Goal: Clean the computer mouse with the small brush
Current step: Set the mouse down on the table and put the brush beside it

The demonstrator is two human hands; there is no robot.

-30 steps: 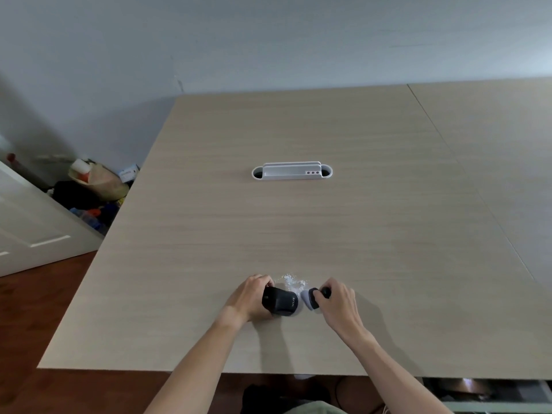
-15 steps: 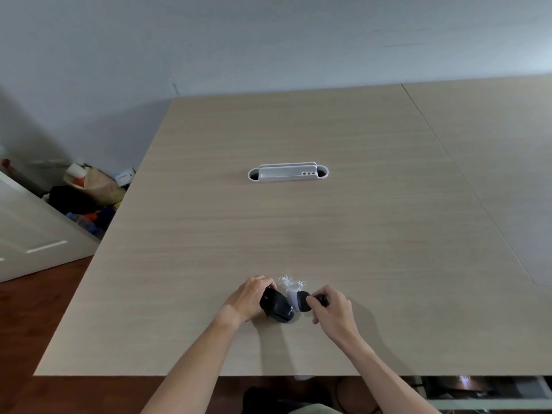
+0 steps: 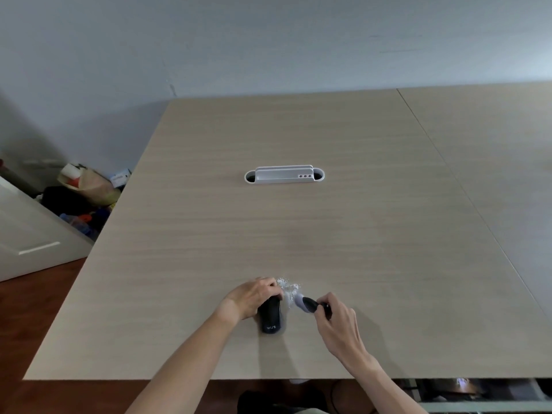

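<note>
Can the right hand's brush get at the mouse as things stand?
Probably yes. The right hand holds the brush just beside the mouse, with only white powder between. The left hand covers the mouse's far end; its near end is exposed.

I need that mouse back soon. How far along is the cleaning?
Partly done: white debris already lies on the table beside the black computer mouse. In hand: the left hand steadies the mouse while the right hand holds the small brush next to it. Left: more brushing and clearing the debris.
</note>
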